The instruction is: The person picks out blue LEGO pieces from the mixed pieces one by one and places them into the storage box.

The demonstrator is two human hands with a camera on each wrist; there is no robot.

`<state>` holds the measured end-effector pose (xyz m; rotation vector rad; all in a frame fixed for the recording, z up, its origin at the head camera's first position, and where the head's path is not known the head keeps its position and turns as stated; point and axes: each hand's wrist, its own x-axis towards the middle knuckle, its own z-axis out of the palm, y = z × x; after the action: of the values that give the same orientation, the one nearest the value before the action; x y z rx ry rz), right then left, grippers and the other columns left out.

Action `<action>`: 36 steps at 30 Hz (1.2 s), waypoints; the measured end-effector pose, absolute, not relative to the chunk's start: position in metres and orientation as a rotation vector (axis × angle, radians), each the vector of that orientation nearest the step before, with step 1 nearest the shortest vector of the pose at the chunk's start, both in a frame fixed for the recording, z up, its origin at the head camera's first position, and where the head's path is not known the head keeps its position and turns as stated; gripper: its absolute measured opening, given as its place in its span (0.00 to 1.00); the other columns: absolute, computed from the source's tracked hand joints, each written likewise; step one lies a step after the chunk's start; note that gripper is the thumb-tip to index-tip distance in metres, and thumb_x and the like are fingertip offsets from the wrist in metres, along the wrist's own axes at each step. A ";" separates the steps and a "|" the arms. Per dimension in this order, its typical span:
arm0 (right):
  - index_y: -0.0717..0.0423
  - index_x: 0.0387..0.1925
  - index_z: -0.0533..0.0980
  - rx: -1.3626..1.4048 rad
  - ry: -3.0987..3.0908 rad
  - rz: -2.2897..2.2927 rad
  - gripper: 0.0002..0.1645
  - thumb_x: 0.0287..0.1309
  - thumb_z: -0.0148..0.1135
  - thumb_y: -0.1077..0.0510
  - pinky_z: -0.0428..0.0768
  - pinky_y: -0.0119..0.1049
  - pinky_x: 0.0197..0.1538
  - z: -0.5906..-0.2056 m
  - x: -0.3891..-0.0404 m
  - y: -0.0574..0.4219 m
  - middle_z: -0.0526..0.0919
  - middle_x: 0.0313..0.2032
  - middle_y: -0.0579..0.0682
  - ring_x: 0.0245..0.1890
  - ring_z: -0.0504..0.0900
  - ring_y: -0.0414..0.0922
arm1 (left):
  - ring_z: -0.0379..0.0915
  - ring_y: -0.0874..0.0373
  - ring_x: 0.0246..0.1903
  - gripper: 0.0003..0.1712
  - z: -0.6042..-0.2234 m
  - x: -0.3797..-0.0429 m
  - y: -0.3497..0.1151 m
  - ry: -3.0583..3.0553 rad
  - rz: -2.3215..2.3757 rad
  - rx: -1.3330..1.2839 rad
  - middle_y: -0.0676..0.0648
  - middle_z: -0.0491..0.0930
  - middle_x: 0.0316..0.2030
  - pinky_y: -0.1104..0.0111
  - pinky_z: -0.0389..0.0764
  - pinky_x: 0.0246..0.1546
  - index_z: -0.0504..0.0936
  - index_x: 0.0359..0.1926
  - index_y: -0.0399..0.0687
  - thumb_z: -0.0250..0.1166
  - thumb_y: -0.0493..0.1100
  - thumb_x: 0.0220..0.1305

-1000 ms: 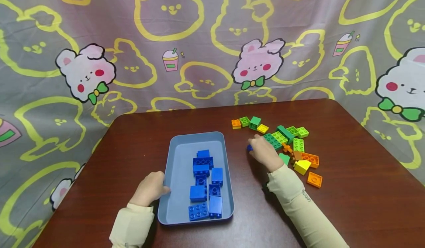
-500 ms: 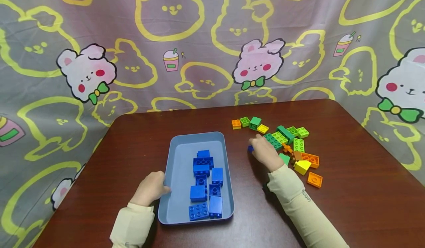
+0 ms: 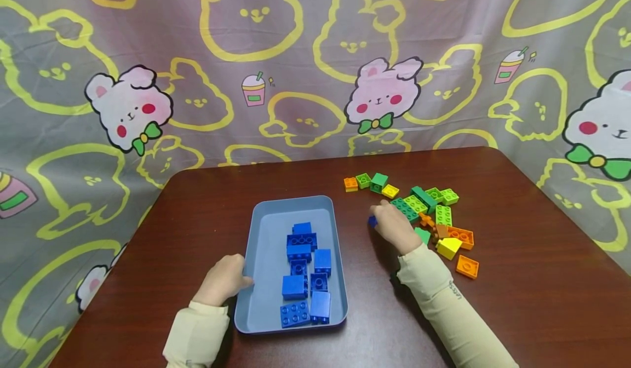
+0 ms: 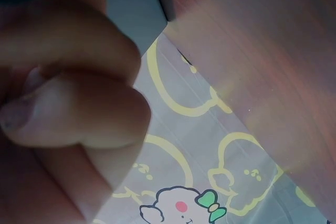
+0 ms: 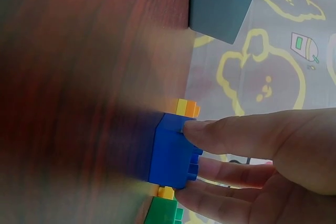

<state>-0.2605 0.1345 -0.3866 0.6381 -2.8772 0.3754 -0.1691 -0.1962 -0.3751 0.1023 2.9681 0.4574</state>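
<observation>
My left hand (image 3: 223, 279) holds the left rim of a grey-blue tray (image 3: 263, 228), thumb over the inner side. Its curled fingers (image 4: 79, 45) fill much of the left wrist view, beside the tray's wall. Several blue toy building bricks (image 3: 294, 287) lie in the right half of the tray. To the right of the tray, my right hand (image 3: 394, 226) pinches another blue brick (image 5: 170, 153) low at the tabletop, thumb on one side and fingers on the other. In the head view the hand covers most of that brick.
Green, lime, yellow and orange bricks lie scattered beyond and to the right of my right hand, among them a dark green brick (image 3: 405, 210), a yellow sloped brick (image 3: 448, 248) and an orange brick (image 3: 466, 266). A patterned curtain (image 3: 305, 83) hangs behind the brown table (image 3: 197, 214).
</observation>
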 end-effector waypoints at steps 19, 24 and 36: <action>0.65 0.28 0.76 0.671 -2.766 0.454 0.09 0.39 0.64 0.73 0.74 0.37 0.26 -0.374 -0.253 0.127 0.72 0.24 0.56 0.25 0.73 0.49 | 0.63 0.58 0.15 0.11 -0.373 -0.167 -0.196 2.967 0.463 0.094 0.47 0.66 0.12 0.68 0.65 0.16 0.72 0.17 0.37 0.68 0.33 0.44; 0.64 0.33 0.77 0.726 -2.688 0.512 0.13 0.40 0.65 0.72 0.77 0.41 0.32 -0.364 -0.245 0.115 0.74 0.29 0.58 0.30 0.75 0.51 | 0.61 0.58 0.14 0.12 -0.374 -0.168 -0.196 2.975 0.452 0.102 0.48 0.64 0.12 0.68 0.63 0.15 0.70 0.15 0.39 0.67 0.33 0.43; 0.59 0.36 0.78 0.938 -2.468 0.607 0.17 0.39 0.69 0.68 0.76 0.36 0.37 -0.357 -0.225 0.089 0.72 0.36 0.53 0.35 0.72 0.46 | 0.61 0.59 0.14 0.12 -0.374 -0.168 -0.196 2.968 0.452 0.093 0.48 0.64 0.11 0.69 0.63 0.15 0.70 0.15 0.39 0.66 0.32 0.43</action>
<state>-0.2253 0.0889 -0.3568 0.9384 -2.4679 0.6068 -0.1679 -0.1962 -0.3735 0.0928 2.9680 0.4516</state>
